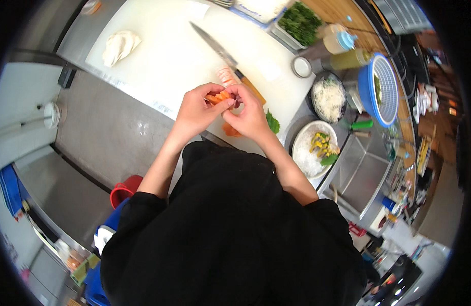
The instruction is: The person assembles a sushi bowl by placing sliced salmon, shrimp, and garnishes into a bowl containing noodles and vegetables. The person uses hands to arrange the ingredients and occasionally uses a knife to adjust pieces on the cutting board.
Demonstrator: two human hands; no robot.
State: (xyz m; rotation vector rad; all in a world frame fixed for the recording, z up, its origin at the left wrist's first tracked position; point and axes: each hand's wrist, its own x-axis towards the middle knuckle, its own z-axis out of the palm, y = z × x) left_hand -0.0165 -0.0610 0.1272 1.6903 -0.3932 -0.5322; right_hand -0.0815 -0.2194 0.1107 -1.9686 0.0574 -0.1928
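Observation:
Above the near edge of a white cutting board, my left hand (pixel 198 108) and my right hand (pixel 249 113) meet, fingertips curled together. Between them they pinch orange slices (pixel 220 97) that look like salmon; the fingers partly cover these. More orange slices (pixel 230 130) lie on the board (pixel 164 56) just below my hands. Beyond my fingers are white-and-orange striped pieces (pixel 225 75). A knife (pixel 215 45) with a wooden handle rests diagonally across the board, its blade pointing away to the left. Right of my right hand lies a green leaf (pixel 272 122).
A crumpled white cloth (pixel 121 47) sits on the board's far left. To the right stand a bowl of white shreds (pixel 328 99), a bowl of ice with yellow flowers (pixel 308 153), a blue colander (pixel 365 86), squeeze bottles (pixel 340 42), a tub of greens (pixel 299 23) and a sink (pixel 358 176).

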